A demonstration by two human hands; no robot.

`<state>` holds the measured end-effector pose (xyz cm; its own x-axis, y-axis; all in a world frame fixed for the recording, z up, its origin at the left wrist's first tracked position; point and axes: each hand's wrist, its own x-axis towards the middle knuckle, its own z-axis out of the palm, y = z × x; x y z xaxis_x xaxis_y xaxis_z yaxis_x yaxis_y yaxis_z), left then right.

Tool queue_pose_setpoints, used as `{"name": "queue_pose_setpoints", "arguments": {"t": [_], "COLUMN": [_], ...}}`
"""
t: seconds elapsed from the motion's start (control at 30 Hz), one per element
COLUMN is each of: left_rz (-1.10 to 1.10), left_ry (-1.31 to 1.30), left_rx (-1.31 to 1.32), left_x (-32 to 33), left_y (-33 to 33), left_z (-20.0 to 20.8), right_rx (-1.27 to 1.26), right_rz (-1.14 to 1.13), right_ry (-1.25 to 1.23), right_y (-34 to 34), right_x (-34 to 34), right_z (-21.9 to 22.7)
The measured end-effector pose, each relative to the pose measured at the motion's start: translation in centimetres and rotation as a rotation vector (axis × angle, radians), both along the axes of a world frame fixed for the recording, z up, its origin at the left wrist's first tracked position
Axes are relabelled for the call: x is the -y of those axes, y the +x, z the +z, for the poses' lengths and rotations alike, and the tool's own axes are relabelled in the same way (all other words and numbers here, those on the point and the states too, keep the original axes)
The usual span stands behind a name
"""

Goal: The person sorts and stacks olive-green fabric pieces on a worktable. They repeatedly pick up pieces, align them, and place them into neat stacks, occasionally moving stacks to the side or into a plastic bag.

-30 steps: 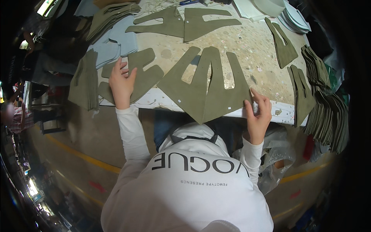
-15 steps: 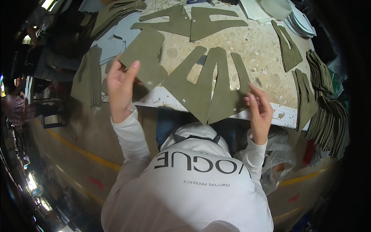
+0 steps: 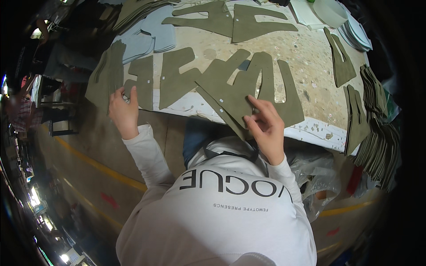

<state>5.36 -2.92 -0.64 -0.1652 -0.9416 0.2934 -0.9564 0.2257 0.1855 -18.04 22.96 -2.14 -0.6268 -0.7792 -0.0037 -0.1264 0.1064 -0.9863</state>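
L hand (image 3: 124,111) fwd, loosely spread; R hand (image 3: 267,128) angled inward w/ partial curl.

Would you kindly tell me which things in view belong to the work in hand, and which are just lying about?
Seemingly in the work:
- olive slotted panel at the right hand
- olive cutout piece by the left hand

Seemingly just lying about:
- clear plastic bag below the table edge
- translucent white roll

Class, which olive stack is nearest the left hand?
The front-left olive stack, beside the left hand; other olive stacks lie farther off: back left, far right.
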Motion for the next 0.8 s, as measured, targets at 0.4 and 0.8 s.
{"name": "queue_pose_setpoints", "arguments": {"t": [0.4, 0.8], "left_rz": [0.078, -0.060], "left_ry": [-0.027, 0.202], "left_rx": [-0.216, -1.066], "left_x": [-1.7, 0.3], "left_y": [-0.3, -0.8], "left_z": [-2.5, -0.6], "right_rx": [-0.252, -0.308], "right_rz": [-0.002, -0.180], "right_ry": [0.072, 0.009], "right_y": [2.2, -1.4], "right_x": [-1.5, -1.6], "right_z": [0.4, 1.6]}}
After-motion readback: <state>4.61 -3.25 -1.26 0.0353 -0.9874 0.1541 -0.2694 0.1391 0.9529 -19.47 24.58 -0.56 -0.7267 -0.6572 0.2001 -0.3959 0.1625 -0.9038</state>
